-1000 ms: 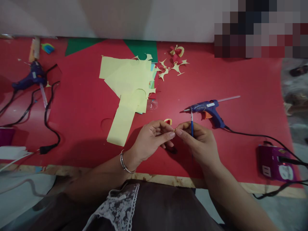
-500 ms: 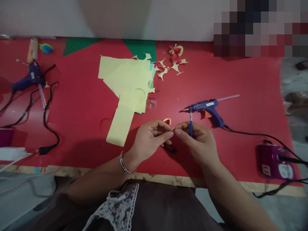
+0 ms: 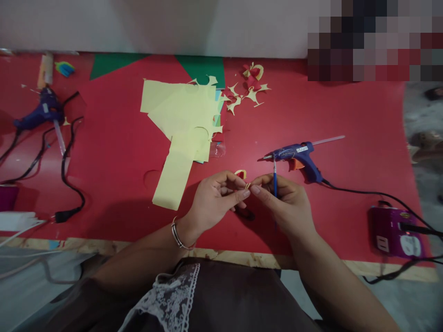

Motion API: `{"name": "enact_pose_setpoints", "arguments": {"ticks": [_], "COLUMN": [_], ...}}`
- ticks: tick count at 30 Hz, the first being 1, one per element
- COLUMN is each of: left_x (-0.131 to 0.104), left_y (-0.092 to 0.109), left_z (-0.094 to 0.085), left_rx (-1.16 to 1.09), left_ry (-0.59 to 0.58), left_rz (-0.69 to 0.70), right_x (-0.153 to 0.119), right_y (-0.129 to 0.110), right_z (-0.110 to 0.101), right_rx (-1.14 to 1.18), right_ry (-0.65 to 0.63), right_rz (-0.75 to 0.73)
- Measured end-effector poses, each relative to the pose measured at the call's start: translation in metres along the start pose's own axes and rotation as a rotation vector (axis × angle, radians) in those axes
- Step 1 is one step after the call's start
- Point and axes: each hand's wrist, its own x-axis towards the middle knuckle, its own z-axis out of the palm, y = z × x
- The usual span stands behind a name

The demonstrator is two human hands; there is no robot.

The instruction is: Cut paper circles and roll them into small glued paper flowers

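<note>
Close together over the red tabletop, my left hand (image 3: 218, 198) and my right hand (image 3: 289, 205) meet at their fingertips. Between them a small piece of yellow paper (image 3: 248, 186) is pinched, mostly covered by the fingers. A thin paintbrush (image 3: 275, 183) with a blue handle and silver ferrule is also tucked among the fingers of my right hand, pointing away from me. Just beyond the fingertips shows a small red and yellow paper piece (image 3: 241, 174); its lower part is hidden. A blue glue gun (image 3: 294, 156) with an orange trigger lies beyond my right hand.
Yellow paper sheets (image 3: 180, 120) are stacked left of centre, with cut scraps (image 3: 254, 96) to their right. A second glue gun (image 3: 43, 110) and black cables (image 3: 65, 170) lie at left. A purple box (image 3: 394, 233) with cords stands near the right front edge.
The yellow paper piece has turned slightly between the fingertips, and more of its edges show. Both hands stay in nearly the same place.
</note>
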Motion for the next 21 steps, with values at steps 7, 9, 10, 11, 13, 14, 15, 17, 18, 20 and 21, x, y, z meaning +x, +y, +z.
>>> {"name": "enact_pose_setpoints", "arguments": {"ticks": [7,9,10,11,13,14,15,17,18,20,21], "left_x": [-0.0004,-0.0005,-0.0005,-0.0005,-0.0001,0.0002,0.0006,0.0013,0.0016,0.0019,0.002], "left_y": [-0.0023,-0.0007,0.0003,0.0014,0.0029,0.0032,0.0031,0.0021,0.0014,0.0,-0.0004], "left_z": [0.0005,0.0003,0.0,-0.0003,-0.0014,-0.002,-0.0027,-0.004,-0.0046,-0.0053,-0.0055], "left_rx": [0.045,0.033,0.026,0.018,-0.007,-0.026,-0.048,-0.087,-0.098,-0.106,-0.104], "left_ry": [-0.02,-0.04,-0.055,-0.073,-0.11,-0.127,-0.142,-0.163,-0.17,-0.18,-0.184], "left_rz": [0.026,0.017,0.006,-0.008,-0.035,-0.049,-0.063,-0.093,-0.107,-0.124,-0.127], "right_x": [0.0002,0.0003,0.0004,0.0006,0.001,0.0012,0.0013,0.0011,0.0009,0.0004,0.0002], "right_y": [0.0004,0.001,0.0011,0.0009,0.0001,-0.0006,-0.0012,-0.0023,-0.0028,-0.0033,-0.0034], "right_z": [-0.0002,-0.0004,-0.0005,-0.0006,-0.0008,-0.0008,-0.0008,-0.0008,-0.0008,-0.0008,-0.0009], "right_rx": [0.014,0.023,0.022,0.017,0.003,-0.004,-0.011,-0.018,-0.018,-0.016,-0.016], "right_ry": [-0.027,-0.027,-0.022,-0.016,-0.002,0.004,0.01,0.019,0.02,0.022,0.024], "right_rz": [0.009,0.009,0.007,0.003,-0.003,-0.004,-0.003,0.002,0.004,0.004,0.004]}}
